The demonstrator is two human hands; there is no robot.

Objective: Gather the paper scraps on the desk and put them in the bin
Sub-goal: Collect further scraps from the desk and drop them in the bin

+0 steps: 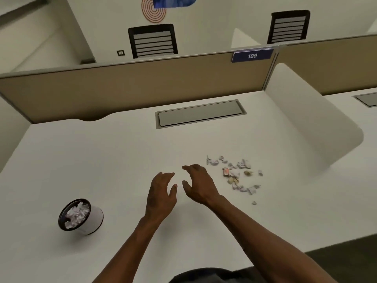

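Both hands hover over the white bench, side by side near its middle: the left hand and the right hand each have relaxed, spread fingers and hold nothing. Paper scraps lie scattered on the bench just right of the right hand. A small round bin, holding crumpled paper, stands well left, nearer the front edge.

Your 2 forearms: bare, both extended forward from the bottom edge, converging toward the middle. Your left hand: palm turned inward, fingers loosely spread and relaxed, holding nothing. Your right hand: just beside the left, palm down, fingers gently arched, thumb apart, likewise holding nothing.
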